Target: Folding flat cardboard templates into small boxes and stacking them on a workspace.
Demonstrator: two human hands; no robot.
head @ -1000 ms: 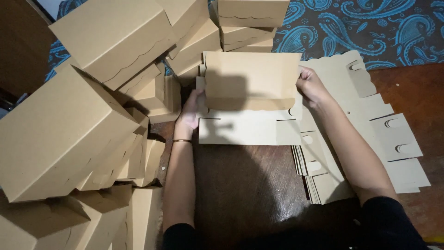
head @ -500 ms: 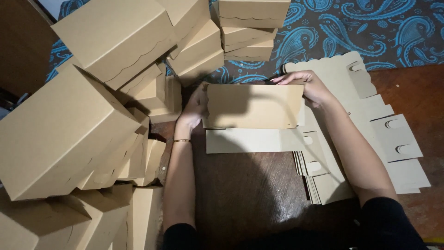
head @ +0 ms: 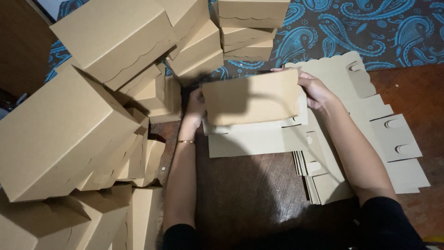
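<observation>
Two hands are folding a flat cardboard box blank amid piles of finished boxes.

Folded boxes (head: 69, 134) are crowding the left side, and a stack of flat blanks (head: 370, 139) is lying to the right on the dark wooden table (head: 249, 199). Between them the box blank (head: 252, 109) is standing half-raised, its long axis running left to right. The left hand (head: 195, 104) is pinching its left edge while the right hand (head: 317, 88) is clamping the top right corner, equally near.
</observation>
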